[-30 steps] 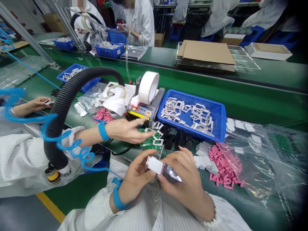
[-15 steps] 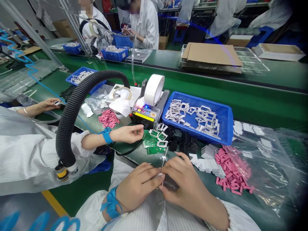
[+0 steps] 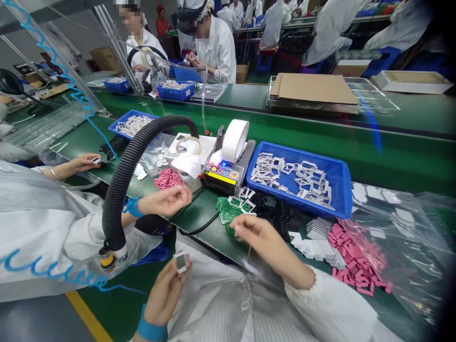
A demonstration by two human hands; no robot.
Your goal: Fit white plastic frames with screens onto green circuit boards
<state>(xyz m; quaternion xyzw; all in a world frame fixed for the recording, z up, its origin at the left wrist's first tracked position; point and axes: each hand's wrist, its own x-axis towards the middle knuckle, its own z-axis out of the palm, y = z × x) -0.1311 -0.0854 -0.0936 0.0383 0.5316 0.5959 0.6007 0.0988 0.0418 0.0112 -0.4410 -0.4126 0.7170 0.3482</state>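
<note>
My left hand (image 3: 166, 289), with a blue wrist band, is raised at the lower left of the middle. Its thumb and fingers grip a small white-framed display (image 3: 181, 262) with a grey face, held clear of the table. My right hand (image 3: 261, 242) reaches over the table edge. Its bent fingers are apart, tips just over the green circuit boards (image 3: 225, 209), and I see nothing held in them. Several white frames (image 3: 247, 205) lie on those boards. Beside them is a heap of black parts (image 3: 272, 211).
A blue bin (image 3: 342, 190) of white frames stands behind, next to a tape dispenser (image 3: 223, 175). White pads (image 3: 318, 249) and pink strips (image 3: 351, 256) lie at right. A black hose (image 3: 124, 175) arches at left, near a co-worker's hand (image 3: 167, 200).
My hands have moved apart. The left went down and left with the display; the right moved forward to the circuit boards. The co-worker's near hand drew back left, and the view shifted slightly.
</note>
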